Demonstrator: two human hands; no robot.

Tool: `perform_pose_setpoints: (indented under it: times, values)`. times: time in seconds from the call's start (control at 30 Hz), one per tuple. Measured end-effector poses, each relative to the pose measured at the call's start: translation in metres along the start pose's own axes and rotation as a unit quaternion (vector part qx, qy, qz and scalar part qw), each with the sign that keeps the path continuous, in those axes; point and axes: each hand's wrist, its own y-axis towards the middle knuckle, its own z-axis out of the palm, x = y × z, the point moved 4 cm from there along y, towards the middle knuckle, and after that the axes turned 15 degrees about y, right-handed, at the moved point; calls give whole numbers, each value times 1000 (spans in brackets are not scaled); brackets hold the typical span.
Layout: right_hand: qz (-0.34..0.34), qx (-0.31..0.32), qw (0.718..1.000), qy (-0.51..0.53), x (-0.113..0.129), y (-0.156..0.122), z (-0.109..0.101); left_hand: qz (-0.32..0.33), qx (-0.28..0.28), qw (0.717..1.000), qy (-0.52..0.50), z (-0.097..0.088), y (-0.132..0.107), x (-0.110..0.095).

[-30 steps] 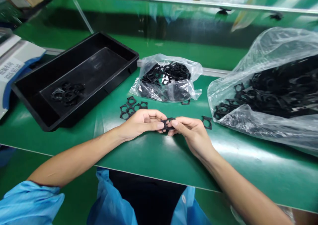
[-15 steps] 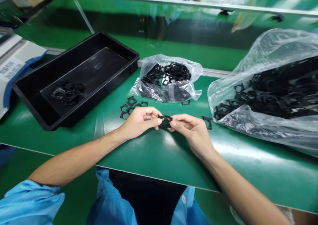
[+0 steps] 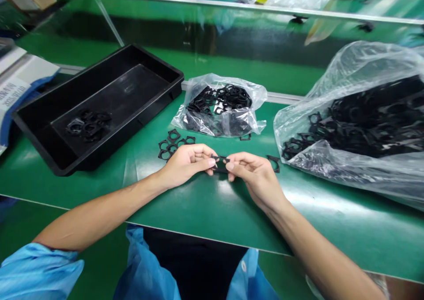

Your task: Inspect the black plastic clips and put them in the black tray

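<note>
Grip: left hand (image 3: 185, 164), right hand (image 3: 257, 177) both pinch black ring part (image 3: 219, 163) | hold unchanged, hands barely shifted

Compared with 1 s ago, the left hand (image 3: 187, 164) curls its fingers tighter and the right hand (image 3: 256, 176) shifts slightly left; the black ring (image 3: 219, 163) between them, tilted up 0.5 s ago, shows flatter, nearly edge-on.

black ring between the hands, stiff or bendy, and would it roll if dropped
Probably stiff: the black ring holds its flat shape while the left hand and right hand pinch its ends. Likely light, being thin and open-centred. It would hardly roll: the loose rings lie flat on the table.
</note>
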Motion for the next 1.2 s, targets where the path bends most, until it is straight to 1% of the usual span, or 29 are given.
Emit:
perform_pose_setpoints:
  times: [0.13, 0.2, 0.3, 0.5, 0.63, 0.77, 0.87, 1.07, 1.2]
  values:
    - [22, -12, 1000, 12, -4, 1, -2, -9, -16, 1000, -3, 1, -1, 0]
    - [23, -26, 999, 10, -6, -2, -3, -11, -32, 999, 18, 2, -4, 0]
    - [36, -21, 999, 28, -12, -6, -3, -18, -50, 996, 65, 3, -8, 3]
    - [9, -25, 1000, 11, -13, -9, -6, -1, -60, 991, 122, 2, -11, 10]
    - [-4, -17, 1000, 6, -9, -12, -3, 5, -52, 989, 138, 4, -14, 11]
    - [1, -3, 1000, 4, -8, -13, -3, 19, -47, 989, 141, 6, -15, 7]
    - [6, -3, 1000, -8, -9, -12, -4, 16, -40, 990, 135, 7, -15, 6]
    - [27, 2, 999, 21, -12, -11, -2, 11, -48, 990, 133, 6, -14, 10]
    - [32, 0, 999, 35, -11, -11, -2, 18, -36, 990, 138, 7, -15, 8]
